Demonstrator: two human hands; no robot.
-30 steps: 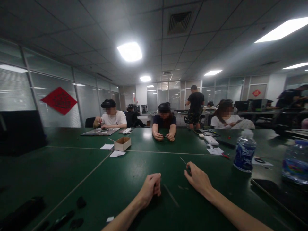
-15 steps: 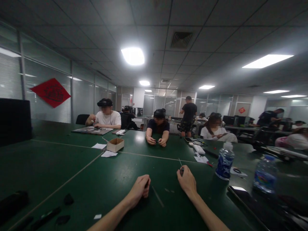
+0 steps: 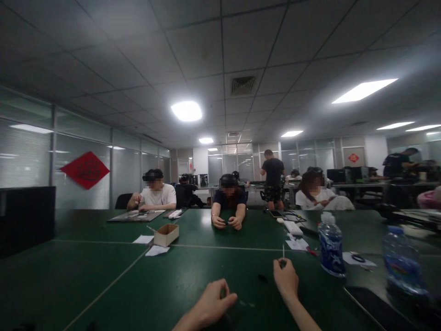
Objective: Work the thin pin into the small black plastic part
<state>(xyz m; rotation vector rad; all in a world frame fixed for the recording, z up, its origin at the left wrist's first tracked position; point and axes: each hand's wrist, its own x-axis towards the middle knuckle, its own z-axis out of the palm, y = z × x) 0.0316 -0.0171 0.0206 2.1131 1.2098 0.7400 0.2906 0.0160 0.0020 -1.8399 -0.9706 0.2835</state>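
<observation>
My right hand (image 3: 286, 279) is closed around the dark handle of a thin screwdriver (image 3: 283, 251), its slim shaft pointing up and away from me. Lower and to the left, my left hand (image 3: 216, 301) is held over the green table (image 3: 155, 285), fingers loosely bent and the thumb apart from them. Nothing shows between its fingers. A small dark piece (image 3: 262, 278) lies on the tabletop between the two hands, touching neither; its kind is too blurred to make out.
Bottles (image 3: 331, 246) and a phone (image 3: 375, 305) are on the right. Ahead left stands an open cardboard box (image 3: 166, 236) beside papers (image 3: 157, 250). Across the table, a co-worker's hands (image 3: 227, 223) handle something small and dark. A power strip (image 3: 292, 228) lies farther right.
My view has tilted up. My left hand has gone from a closed fist to looser fingers. The small dark piece now shows on the table. The screwdriver points more upright.
</observation>
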